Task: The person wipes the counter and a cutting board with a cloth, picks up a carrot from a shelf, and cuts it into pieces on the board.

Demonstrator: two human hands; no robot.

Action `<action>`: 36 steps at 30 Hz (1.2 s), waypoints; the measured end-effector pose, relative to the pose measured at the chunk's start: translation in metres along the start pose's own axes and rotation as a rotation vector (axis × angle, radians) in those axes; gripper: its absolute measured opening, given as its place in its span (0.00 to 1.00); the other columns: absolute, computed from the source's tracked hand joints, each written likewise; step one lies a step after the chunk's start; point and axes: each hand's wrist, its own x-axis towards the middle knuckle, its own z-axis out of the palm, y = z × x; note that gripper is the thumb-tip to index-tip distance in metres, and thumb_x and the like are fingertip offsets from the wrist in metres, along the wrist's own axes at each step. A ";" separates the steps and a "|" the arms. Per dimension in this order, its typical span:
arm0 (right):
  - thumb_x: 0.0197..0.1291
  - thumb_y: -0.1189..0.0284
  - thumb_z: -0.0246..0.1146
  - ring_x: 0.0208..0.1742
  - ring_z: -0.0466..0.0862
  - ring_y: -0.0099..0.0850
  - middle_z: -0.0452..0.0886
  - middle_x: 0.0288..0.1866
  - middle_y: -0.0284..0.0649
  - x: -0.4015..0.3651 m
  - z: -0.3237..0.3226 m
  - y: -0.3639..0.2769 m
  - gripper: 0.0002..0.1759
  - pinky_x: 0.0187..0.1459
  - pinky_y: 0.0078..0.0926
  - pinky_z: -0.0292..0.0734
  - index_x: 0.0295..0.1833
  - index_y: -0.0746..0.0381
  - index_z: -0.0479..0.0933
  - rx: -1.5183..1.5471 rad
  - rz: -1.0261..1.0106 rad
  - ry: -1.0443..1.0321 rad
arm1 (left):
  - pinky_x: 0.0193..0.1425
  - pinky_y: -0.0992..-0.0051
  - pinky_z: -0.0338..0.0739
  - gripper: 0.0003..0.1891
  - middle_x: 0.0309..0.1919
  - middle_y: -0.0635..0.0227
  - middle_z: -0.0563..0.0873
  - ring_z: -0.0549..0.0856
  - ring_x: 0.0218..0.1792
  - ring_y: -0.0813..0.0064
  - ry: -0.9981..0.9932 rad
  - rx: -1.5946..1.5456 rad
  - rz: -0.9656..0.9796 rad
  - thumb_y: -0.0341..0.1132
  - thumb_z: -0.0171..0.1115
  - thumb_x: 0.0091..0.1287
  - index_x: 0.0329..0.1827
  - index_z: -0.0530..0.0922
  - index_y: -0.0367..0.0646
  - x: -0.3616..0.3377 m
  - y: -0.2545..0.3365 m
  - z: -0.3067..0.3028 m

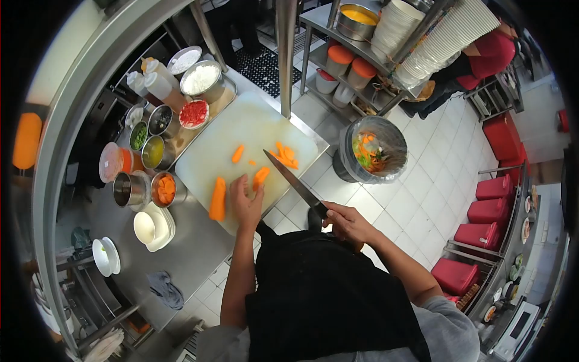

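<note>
My right hand [350, 223] is wrapped around the handle of a kitchen knife [295, 183]. Its blade points up and left over the edge of a pale cutting board [205, 145]. On the board, my left hand [246, 200] has thumb and fingers apart, right beside a cut carrot piece [260, 178]; the thumb is close to or touching it. Left of that hand lies a longer peeled carrot [218, 199]. Beyond the fingers are a smaller carrot piece [238, 154] and, near the knife tip, a group of cut carrot pieces [286, 154].
Left of the board stand a metal container of carrot pieces [163, 189], squeeze bottles [158, 85] and a bowl of white food [202, 79]. A lined bin [369, 149] with vegetable scraps is on the floor at right. A metal post [285, 60] rises behind the board. Another person [491, 51] stands far right.
</note>
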 end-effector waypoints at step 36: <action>0.83 0.65 0.50 0.24 0.80 0.20 0.88 0.37 0.39 -0.033 -0.063 0.049 0.15 0.31 0.22 0.81 0.61 0.62 0.76 0.193 -0.045 -0.115 | 0.50 0.69 0.83 0.21 0.44 0.61 0.86 0.86 0.44 0.66 -0.548 0.274 -0.113 0.28 0.74 0.65 0.62 0.82 0.38 0.068 0.018 -0.013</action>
